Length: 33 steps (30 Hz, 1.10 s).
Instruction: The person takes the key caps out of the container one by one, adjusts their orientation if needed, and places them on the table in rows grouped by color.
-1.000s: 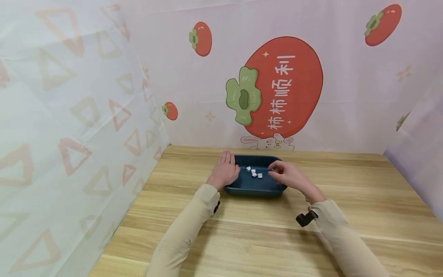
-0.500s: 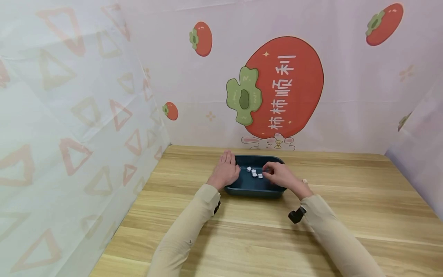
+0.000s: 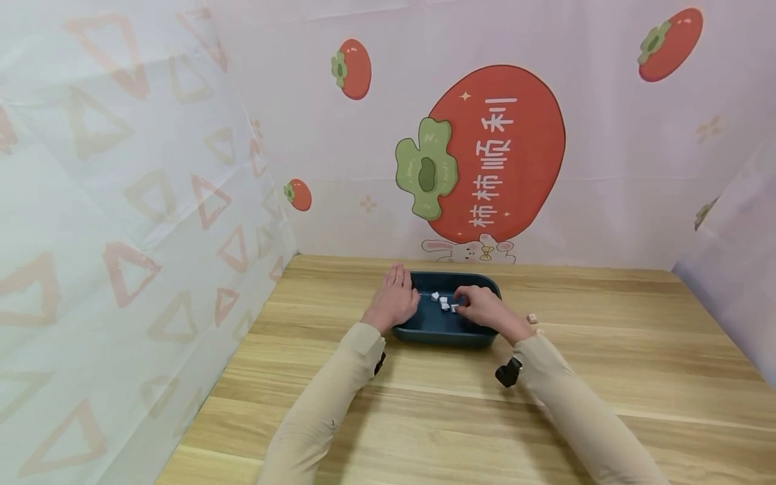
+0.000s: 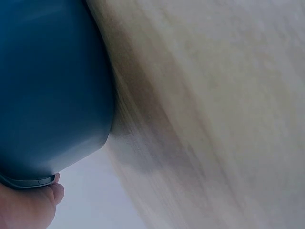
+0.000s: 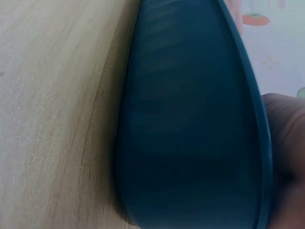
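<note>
A dark blue rectangular tray (image 3: pixel 445 339) stands on the wooden table, with several small white cubes (image 3: pixel 444 306) in its middle. My left hand (image 3: pixel 394 301) lies along the tray's left end, fingers straight and pointing away. In the left wrist view, a bit of that hand (image 4: pixel 26 207) shows against the tray's rim (image 4: pixel 28 182). Inside the tray's right half, my right hand (image 3: pixel 483 308) has its thumb and index finger bent at the rightmost white cube, which they partly cover; whether they pinch it is hidden. The right wrist view shows mostly the tray's outer wall (image 5: pixel 190 119).
Two small pale cubes lie on the table right of the tray, one cube (image 3: pixel 532 318) behind my right wrist and the other partly hidden by the sleeve. A printed cloth (image 3: pixel 364 148) hangs behind the table, and another sheet (image 3: pixel 182 283) at the left.
My right hand has moved left and inward across the tray to the rightmost white cube. Pale cubes beside the wrist have come into sight. The left hand has stayed put.
</note>
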### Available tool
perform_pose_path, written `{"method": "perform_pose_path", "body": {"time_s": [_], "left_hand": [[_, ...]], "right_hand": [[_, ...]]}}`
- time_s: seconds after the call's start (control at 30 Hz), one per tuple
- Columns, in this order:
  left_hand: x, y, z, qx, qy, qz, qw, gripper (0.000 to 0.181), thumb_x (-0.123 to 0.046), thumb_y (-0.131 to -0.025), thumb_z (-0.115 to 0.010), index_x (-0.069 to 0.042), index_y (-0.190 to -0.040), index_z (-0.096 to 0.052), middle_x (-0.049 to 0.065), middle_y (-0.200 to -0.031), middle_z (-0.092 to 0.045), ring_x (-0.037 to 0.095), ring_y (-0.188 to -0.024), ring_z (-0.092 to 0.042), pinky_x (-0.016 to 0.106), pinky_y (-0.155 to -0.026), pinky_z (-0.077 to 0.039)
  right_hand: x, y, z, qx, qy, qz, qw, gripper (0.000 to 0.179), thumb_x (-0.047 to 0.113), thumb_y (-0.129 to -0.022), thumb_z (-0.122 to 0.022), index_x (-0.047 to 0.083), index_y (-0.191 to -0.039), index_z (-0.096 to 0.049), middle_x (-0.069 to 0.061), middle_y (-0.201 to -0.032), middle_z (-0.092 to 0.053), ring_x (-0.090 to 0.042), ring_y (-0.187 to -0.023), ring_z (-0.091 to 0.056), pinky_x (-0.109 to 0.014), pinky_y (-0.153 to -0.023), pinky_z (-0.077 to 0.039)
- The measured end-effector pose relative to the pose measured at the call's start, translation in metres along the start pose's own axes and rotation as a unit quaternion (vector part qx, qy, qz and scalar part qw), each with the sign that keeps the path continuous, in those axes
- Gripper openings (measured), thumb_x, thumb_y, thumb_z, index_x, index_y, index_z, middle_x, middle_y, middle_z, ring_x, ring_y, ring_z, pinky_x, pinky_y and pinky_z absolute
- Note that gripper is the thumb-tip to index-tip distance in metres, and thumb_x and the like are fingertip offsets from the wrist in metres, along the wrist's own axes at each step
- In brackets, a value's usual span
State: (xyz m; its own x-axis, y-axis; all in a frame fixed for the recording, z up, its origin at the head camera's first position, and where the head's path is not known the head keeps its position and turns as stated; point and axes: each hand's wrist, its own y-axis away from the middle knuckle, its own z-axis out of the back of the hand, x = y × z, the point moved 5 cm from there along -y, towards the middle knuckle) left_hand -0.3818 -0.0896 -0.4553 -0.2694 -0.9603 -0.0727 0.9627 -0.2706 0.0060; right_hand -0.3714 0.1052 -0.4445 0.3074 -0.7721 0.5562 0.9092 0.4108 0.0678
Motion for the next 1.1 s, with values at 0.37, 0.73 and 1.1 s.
{"method": "perform_pose_path", "body": {"time_s": [0.37, 0.73, 1.1], "left_hand": [[-0.001, -0.001, -0.002, -0.001, 0.006, 0.002, 1.0, 0.062, -0.034, -0.105, -0.026, 0.002, -0.155, -0.018, 0.02, -0.164, -0.011, 0.032, -0.154, -0.008, 0.042, -0.126, -0.011], [0.0, -0.003, -0.001, 0.005, 0.001, 0.008, 1.0, 0.063, -0.035, -0.105, -0.025, 0.002, -0.156, -0.016, 0.018, -0.165, -0.009, 0.032, -0.154, -0.008, 0.042, -0.125, -0.012], [0.0, -0.003, -0.002, 0.0, 0.007, 0.007, 1.0, 0.063, -0.035, -0.106, -0.025, 0.002, -0.156, -0.016, 0.019, -0.165, -0.01, 0.032, -0.154, -0.007, 0.041, -0.126, -0.01]], "right_hand": [[-0.001, -0.005, -0.01, 0.003, 0.039, -0.024, 0.9989, 0.019, 0.014, -0.093, -0.063, 0.011, -0.112, -0.069, -0.009, -0.093, -0.067, -0.02, -0.074, -0.058, -0.031, -0.066, -0.051], [-0.002, -0.013, -0.014, 0.007, 0.037, -0.034, 0.9987, 0.02, 0.013, -0.092, -0.064, 0.009, -0.111, -0.067, -0.009, -0.089, -0.063, -0.02, -0.071, -0.057, -0.029, -0.062, -0.046], [-0.009, -0.02, -0.019, 0.025, 0.011, -0.054, 0.9982, 0.017, 0.016, -0.091, -0.066, 0.008, -0.106, -0.067, -0.009, -0.084, -0.06, -0.019, -0.065, -0.057, -0.029, -0.061, -0.045]]}}
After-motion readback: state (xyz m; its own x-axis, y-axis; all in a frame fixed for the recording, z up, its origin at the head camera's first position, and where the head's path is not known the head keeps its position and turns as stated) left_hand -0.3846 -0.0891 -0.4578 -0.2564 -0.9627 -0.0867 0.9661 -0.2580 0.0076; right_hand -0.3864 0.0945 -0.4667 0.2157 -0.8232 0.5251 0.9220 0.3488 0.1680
